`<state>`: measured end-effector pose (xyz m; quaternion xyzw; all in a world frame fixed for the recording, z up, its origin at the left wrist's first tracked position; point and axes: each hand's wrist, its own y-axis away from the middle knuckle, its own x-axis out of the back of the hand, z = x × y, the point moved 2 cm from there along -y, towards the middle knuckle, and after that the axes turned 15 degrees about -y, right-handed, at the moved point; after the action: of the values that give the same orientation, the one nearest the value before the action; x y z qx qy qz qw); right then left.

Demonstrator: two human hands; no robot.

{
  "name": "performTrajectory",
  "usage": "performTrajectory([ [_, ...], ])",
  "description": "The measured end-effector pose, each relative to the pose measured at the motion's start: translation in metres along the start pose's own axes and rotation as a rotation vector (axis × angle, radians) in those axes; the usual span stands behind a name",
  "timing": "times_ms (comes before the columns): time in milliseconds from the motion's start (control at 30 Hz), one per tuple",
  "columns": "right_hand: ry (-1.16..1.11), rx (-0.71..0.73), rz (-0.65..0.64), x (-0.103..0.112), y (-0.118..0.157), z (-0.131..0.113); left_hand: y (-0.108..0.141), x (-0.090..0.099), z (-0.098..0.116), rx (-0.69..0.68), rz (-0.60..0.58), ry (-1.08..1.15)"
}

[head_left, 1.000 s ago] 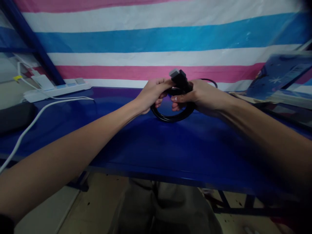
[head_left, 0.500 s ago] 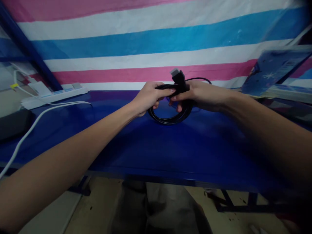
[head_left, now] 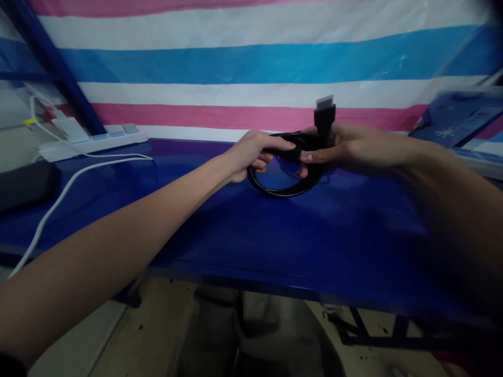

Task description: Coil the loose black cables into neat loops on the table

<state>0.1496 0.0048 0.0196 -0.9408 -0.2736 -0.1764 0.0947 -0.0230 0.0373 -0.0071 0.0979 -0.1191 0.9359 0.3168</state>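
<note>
A black cable [head_left: 281, 192] is wound in a round coil above the blue table [head_left: 236, 241]. My left hand [head_left: 255, 152] pinches the coil's upper left part between thumb and fingers. On the right side, my right hand [head_left: 340, 146] is closed round the coil, its thumb pointing left towards my left thumb. The cable's flat black plug [head_left: 324, 116], with a light grey metal end, sticks up beside my right hand. Some fingers of my right hand are hidden behind the cable.
At the left are a white power strip [head_left: 96, 145] with an adapter, a white cable [head_left: 58, 201] and a dark case [head_left: 25, 188]. A blue box [head_left: 444, 118] stands at the back right. Striped sheeting [head_left: 220, 63] hangs behind the table.
Both hands and the coil have shifted a little to the right in the view. The plug has moved right, away from my left hand, and now points more upright.
</note>
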Motion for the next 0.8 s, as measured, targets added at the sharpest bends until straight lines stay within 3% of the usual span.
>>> performTrajectory([
  [100,-0.016,0.014,-0.011,-0.002,-0.002,0.004,0.001,0.002,-0.002,-0.029,-0.108,0.049],
  [233,0.043,0.05,0.063,-0.008,-0.008,0.012,-0.003,0.003,-0.008,-0.001,0.018,0.019],
  [400,0.014,0.072,0.22,-0.009,-0.011,0.013,-0.006,0.001,-0.01,-0.036,0.087,-0.057],
  [567,0.013,0.107,0.201,-0.012,-0.011,0.008,-0.005,0.004,-0.007,-0.091,0.006,-0.133],
  [667,0.15,0.116,0.208,-0.012,-0.012,0.007,-0.004,0.007,-0.005,-0.112,-0.041,-0.203],
  [800,0.53,0.284,0.238,-0.013,-0.013,0.007,-0.004,0.007,-0.005,-0.122,-0.041,-0.224],
])
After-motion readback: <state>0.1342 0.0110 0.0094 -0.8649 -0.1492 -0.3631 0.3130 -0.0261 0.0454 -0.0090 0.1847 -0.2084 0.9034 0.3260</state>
